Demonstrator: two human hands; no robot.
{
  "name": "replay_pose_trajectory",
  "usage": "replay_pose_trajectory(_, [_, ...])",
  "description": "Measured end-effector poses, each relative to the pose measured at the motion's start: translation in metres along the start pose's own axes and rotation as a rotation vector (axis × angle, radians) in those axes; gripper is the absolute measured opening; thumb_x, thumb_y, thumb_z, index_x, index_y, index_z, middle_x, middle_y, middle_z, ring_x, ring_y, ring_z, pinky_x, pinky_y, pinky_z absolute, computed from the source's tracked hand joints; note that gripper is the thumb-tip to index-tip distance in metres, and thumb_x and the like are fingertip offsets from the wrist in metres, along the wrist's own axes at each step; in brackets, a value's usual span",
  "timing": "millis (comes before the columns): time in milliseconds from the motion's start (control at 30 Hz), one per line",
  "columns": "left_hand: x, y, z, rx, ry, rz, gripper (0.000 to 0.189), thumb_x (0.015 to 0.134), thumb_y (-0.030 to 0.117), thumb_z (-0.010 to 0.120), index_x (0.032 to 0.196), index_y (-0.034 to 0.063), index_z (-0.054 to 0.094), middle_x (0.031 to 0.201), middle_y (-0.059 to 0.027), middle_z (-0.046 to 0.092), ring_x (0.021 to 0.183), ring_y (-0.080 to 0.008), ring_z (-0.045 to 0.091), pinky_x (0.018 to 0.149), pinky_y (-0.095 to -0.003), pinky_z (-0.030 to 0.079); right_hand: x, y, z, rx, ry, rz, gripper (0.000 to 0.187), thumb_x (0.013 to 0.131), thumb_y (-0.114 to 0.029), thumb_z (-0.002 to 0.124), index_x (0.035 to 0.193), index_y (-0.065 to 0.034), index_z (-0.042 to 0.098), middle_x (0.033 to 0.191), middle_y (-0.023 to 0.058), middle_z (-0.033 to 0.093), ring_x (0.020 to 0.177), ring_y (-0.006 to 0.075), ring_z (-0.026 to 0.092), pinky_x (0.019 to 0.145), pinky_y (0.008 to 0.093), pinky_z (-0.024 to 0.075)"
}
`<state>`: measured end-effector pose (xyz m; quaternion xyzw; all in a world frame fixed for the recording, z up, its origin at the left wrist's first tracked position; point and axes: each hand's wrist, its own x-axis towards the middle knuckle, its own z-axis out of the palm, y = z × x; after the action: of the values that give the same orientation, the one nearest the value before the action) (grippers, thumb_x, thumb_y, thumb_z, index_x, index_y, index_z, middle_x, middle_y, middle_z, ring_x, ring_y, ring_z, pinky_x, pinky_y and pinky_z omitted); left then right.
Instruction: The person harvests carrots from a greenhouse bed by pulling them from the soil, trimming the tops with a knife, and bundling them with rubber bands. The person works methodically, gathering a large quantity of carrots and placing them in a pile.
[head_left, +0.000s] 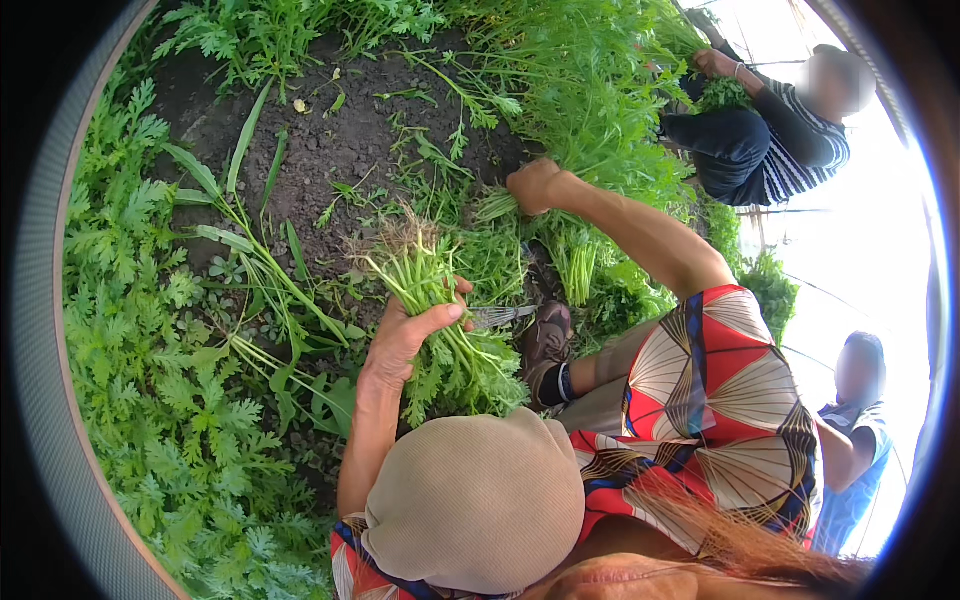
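My left hand grips a bunch of leafy greens, its pale stems and tangled roots towards the top and lobed leaves hanging below. A thin silvery strip shows beside those fingers; what it is, I cannot tell. Further up and right, my right hand is closed around green stems low by the standing plants. Its fingertips are hidden. Below it lies another bunch of pale stems, near my brown shoe.
Bare dark soil has loose weeds on it. Feathery-leaved plants line the left; taller ones stand upper right. One person crouches there holding greens, another person is lower right. Rounded beige fabric blocks the lower middle.
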<state>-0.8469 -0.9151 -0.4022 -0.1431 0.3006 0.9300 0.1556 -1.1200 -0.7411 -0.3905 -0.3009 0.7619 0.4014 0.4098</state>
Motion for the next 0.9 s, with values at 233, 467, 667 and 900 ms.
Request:
replay_pose_trajectory(233, [0.0,0.001,0.0,-0.014,0.057,0.067,0.035,0.078,0.016,0.072,0.11,0.0025,0.066,0.092,-0.0056,0.068,0.078,-0.0212,0.067,0.077,-0.0387,0.055,-0.042,0.072,-0.072,0.446,0.37,0.131,0.024,0.09,-0.021,0.064,0.105,-0.0027,0.061,0.089,0.0111,0.067,0.085,0.0231,0.066,0.081,0.0429,0.0562])
replay_pose_trajectory(467, [-0.009,0.014,-0.008,-0.11,0.116,0.22,0.044,0.081,0.008,0.069,0.123,0.0007,0.061,0.098,-0.0096,0.067,0.083,-0.0218,0.066,0.076,-0.04,0.057,-0.197,0.126,-0.148,0.708,1.193,-0.095,0.035,0.091,-0.029,0.067,0.111,-0.001,0.061,0.097,0.0142,0.065,0.087,0.0235,0.06,0.085,0.0459,0.0492])
replay_pose_trajectory(667, [-0.028,0.066,-0.005,0.021,0.19,0.353,0.058,0.077,0.016,0.069,0.13,-0.0034,0.055,0.103,-0.0126,0.064,0.08,-0.0219,0.065,0.071,-0.0334,0.055,-0.312,0.131,-0.18,1.396,1.358,-0.11,0.034,0.084,-0.011,0.074,0.113,0.0032,0.065,0.1,0.0113,0.07,0.079,0.0193,0.067,0.07,0.0267,0.055])
replay_pose_trajectory(900, [-0.054,0.144,0.026,0.136,0.163,0.599,0.069,0.075,0.019,0.073,0.136,-0.0046,0.05,0.106,-0.0159,0.064,0.086,-0.0233,0.064,0.08,-0.0359,0.055,-0.346,0.12,-0.197,1.365,1.41,-0.4,0.026,0.084,-0.008,0.074,0.107,0.0002,0.066,0.097,0.0109,0.071,0.08,0.018,0.068,0.067,0.0267,0.0556])
